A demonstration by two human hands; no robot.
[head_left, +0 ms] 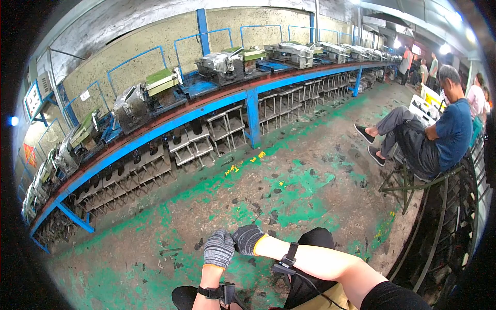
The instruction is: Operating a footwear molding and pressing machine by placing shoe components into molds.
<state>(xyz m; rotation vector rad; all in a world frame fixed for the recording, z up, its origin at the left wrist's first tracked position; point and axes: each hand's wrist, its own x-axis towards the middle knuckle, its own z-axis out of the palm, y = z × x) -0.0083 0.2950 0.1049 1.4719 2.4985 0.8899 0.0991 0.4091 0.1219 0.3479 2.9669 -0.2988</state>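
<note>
My left hand [218,249] and my right hand [247,238] both wear grey knit gloves with orange cuffs. They rest together above my knees at the bottom middle, knuckles touching, fingers curled in, with nothing held in either. A black strap with a small device sits on each wrist. Below the hands lies the worn green-painted concrete floor [289,191].
A long blue steel bench [170,124] with several grey metal machines on top and racks underneath runs along the wall from left to far right. A person in a blue shirt sits on a metal chair [413,183] at right. More people stand at the far right.
</note>
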